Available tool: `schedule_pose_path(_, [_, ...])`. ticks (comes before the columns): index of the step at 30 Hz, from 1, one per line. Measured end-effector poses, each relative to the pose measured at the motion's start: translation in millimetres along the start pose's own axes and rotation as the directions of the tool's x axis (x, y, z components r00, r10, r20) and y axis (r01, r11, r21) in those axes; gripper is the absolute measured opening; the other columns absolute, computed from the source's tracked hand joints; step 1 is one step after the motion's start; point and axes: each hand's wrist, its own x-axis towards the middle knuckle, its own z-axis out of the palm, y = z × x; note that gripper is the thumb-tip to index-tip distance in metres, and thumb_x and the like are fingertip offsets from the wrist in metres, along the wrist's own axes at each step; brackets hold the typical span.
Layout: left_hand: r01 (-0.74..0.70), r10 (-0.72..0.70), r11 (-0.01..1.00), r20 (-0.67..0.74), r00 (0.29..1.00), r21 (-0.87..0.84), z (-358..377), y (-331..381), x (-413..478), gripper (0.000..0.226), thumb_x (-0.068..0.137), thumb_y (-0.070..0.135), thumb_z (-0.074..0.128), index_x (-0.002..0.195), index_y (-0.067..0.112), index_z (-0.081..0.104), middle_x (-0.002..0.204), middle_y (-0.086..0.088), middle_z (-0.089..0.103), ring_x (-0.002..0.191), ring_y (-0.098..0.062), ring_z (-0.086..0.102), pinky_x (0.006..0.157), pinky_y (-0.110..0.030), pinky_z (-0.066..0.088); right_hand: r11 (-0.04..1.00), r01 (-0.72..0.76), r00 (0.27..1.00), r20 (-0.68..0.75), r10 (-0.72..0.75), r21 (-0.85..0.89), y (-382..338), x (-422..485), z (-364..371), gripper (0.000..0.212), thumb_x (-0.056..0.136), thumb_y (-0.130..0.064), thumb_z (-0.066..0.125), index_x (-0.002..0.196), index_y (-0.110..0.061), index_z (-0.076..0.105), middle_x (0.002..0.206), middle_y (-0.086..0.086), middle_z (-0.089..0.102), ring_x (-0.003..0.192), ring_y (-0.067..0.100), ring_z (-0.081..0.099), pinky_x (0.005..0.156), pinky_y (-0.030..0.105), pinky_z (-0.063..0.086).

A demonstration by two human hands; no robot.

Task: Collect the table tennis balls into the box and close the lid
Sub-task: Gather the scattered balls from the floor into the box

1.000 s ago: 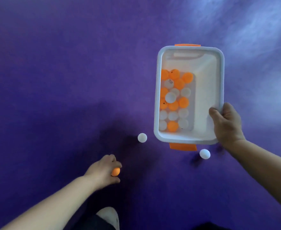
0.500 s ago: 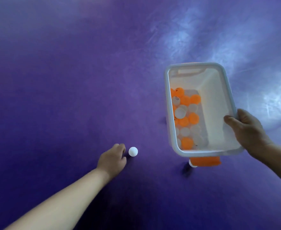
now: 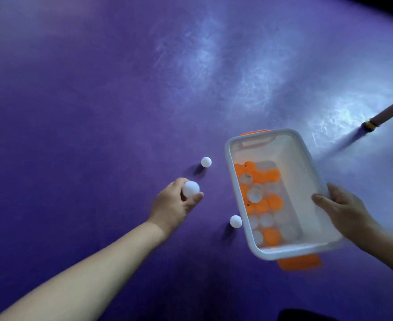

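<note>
Left hand (image 3: 173,203) around white ball (image 3: 190,188), right hand (image 3: 346,210) on box rim (image 3: 290,250).

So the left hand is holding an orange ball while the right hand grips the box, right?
Not quite: the head view shows the ball in the left hand is white, not orange. The right hand does grip the box.
</note>
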Motion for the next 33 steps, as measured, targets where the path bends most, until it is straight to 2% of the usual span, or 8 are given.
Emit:
schedule_pose_path(8, [-0.535,0.540,0.841,0.060,0.840,-0.074,10.1,105.4,7.2,0.066,0.074,0.047,0.073,0.126,0.012,0.054,0.112,0.000,0.052,0.098,-0.006,0.048,0.089,-0.016,0.037,0.996,0.058,0.992,0.110,-0.064,0.061,-12.8,2.4,33.4,0.026,0.087,-0.010,0.063,0.068,-0.003,0.046,0.064,0.004,0.046,0.062,0.018,0.041,0.056,0.037,0.031])
schedule_pose_path(11, [-0.396,0.414,0.909,0.155,0.897,-0.133,8.0,96.3,-0.7,0.079,0.079,0.052,0.063,0.143,0.014,0.034,0.128,0.007,0.041,0.116,0.000,0.040,0.099,-0.013,0.029,0.991,0.083,0.986,0.138,-0.098,0.109,-22.7,0.1,45.1,0.037,0.086,-0.011,0.062,0.061,-0.015,0.036,0.061,-0.003,0.039,0.058,0.014,0.035,0.054,0.035,0.029])
schedule_pose_path(14, [-0.378,0.371,0.926,-0.226,0.901,0.011,-2.2,73.0,-7.2,0.066,0.082,0.038,0.052,0.138,0.005,0.040,0.133,-0.003,0.044,0.124,-0.014,0.039,0.106,-0.023,0.029,0.979,0.070,0.980,0.172,-0.104,0.193,-33.5,-2.6,56.3,0.036,0.087,-0.010,0.060,0.062,-0.015,0.035,0.062,-0.002,0.037,0.059,0.014,0.034,0.054,0.033,0.028])
schedule_pose_path(16, [-0.159,0.193,0.981,-0.415,0.889,0.115,-8.6,57.6,-14.6,0.074,0.079,0.031,0.062,0.140,0.001,0.033,0.141,-0.015,0.037,0.131,-0.023,0.030,0.112,-0.037,0.027,0.970,0.062,0.977,0.185,-0.107,0.235,-41.3,-2.5,65.5,0.032,0.087,-0.010,0.059,0.064,-0.014,0.038,0.064,-0.001,0.038,0.060,0.014,0.035,0.055,0.033,0.029])
schedule_pose_path(19, [0.232,-0.262,0.962,-0.253,0.931,-0.144,-13.5,49.5,-31.2,0.096,0.076,0.019,0.074,0.148,0.008,0.012,0.152,-0.010,0.019,0.141,-0.022,0.020,0.113,-0.032,0.023,0.947,0.067,0.972,0.195,-0.134,0.315,-56.7,-2.3,81.4,0.024,0.088,-0.010,0.058,0.070,-0.010,0.042,0.066,0.001,0.039,0.062,0.016,0.036,0.055,0.032,0.030])
schedule_pose_path(21, [0.340,-0.398,0.888,-0.149,0.905,-0.308,-17.3,39.5,-36.6,0.072,0.078,0.009,0.066,0.139,0.012,0.028,0.145,-0.008,0.035,0.130,-0.023,0.040,0.106,-0.034,0.038,0.943,0.096,0.963,0.209,-0.169,0.320,-66.3,-1.7,95.9,0.025,0.087,-0.012,0.059,0.070,-0.011,0.041,0.065,0.000,0.038,0.061,0.015,0.035,0.055,0.032,0.029])
schedule_pose_path(25, [0.386,-0.466,0.869,-0.250,0.849,-0.308,-32.7,16.7,-43.4,0.022,0.079,0.000,0.050,0.099,0.007,0.047,0.096,-0.009,0.061,0.087,-0.028,0.060,0.075,-0.045,0.054,0.947,0.181,0.859,0.427,-0.283,0.264,-83.4,5.1,112.5,0.023,0.092,-0.023,0.056,0.076,-0.011,0.045,0.066,-0.003,0.045,0.059,0.014,0.041,0.055,0.030,0.034])
schedule_pose_path(33, [0.501,-0.556,0.831,-0.323,0.766,-0.242,-45.8,-16.7,-55.9,0.018,0.081,-0.004,0.046,0.096,0.004,0.046,0.091,-0.008,0.055,0.083,-0.029,0.054,0.071,-0.038,0.046,0.933,0.359,0.843,0.422,-0.334,0.022,-48.6,63.6,113.8,0.014,0.094,-0.016,0.047,0.098,-0.013,0.060,0.079,0.000,0.060,0.072,0.028,0.058,0.070,0.038,0.049])
